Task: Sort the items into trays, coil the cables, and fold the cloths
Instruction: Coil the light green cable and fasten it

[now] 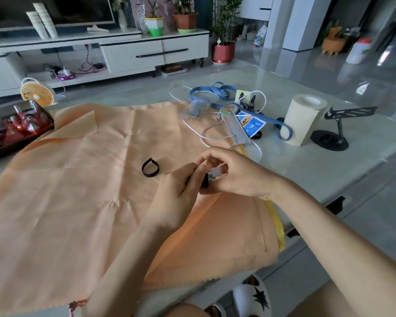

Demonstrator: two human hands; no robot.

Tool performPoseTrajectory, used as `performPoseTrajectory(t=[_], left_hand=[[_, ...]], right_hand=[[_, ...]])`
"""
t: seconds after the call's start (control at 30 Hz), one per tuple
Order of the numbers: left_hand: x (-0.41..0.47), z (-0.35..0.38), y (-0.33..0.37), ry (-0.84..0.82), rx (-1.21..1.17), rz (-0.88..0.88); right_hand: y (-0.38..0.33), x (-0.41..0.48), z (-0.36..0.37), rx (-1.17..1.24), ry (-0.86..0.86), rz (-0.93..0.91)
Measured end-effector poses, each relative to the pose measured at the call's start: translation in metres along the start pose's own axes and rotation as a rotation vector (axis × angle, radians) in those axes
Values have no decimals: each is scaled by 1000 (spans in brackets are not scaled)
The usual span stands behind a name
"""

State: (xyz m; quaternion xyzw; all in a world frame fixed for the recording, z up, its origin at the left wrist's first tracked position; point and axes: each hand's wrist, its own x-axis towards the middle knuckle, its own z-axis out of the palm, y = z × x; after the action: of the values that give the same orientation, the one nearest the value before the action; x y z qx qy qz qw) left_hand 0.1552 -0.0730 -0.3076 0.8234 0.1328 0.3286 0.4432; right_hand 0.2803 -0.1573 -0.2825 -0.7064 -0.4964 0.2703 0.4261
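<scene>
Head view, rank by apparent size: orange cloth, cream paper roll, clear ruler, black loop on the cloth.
1. orange cloth, by far
2. cream paper roll
3. clear ruler, long but thin
4. black loop, smallest although nearer the camera

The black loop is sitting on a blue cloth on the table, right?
No, the cloth is orange, not blue. The head view shows the black loop sitting on the orange cloth on the table.
</scene>
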Motion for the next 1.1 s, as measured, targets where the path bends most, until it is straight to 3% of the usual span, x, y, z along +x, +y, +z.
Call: performPoseTrajectory(t=[0.2, 0.37, 0.53, 0.7, 0.8, 1.1], left_hand=[[0, 1, -3, -38, 42, 18], [1, 1, -4, -2, 24, 49], [1, 3, -9, -2, 37, 55], [-1, 6, -4, 162, 61, 82], [0, 7, -3, 267, 25, 3], [3, 11, -8, 344, -33, -203]], right_hand=[[0, -2, -4, 140, -167, 45], [-2, 4, -12, 566, -111, 212], [-4, 9, -2, 457, 73, 169], [-14, 14, 7, 364, 225, 59], [-17, 16, 15, 294, 256, 49], [-20, 18, 27, 119, 393, -44]])
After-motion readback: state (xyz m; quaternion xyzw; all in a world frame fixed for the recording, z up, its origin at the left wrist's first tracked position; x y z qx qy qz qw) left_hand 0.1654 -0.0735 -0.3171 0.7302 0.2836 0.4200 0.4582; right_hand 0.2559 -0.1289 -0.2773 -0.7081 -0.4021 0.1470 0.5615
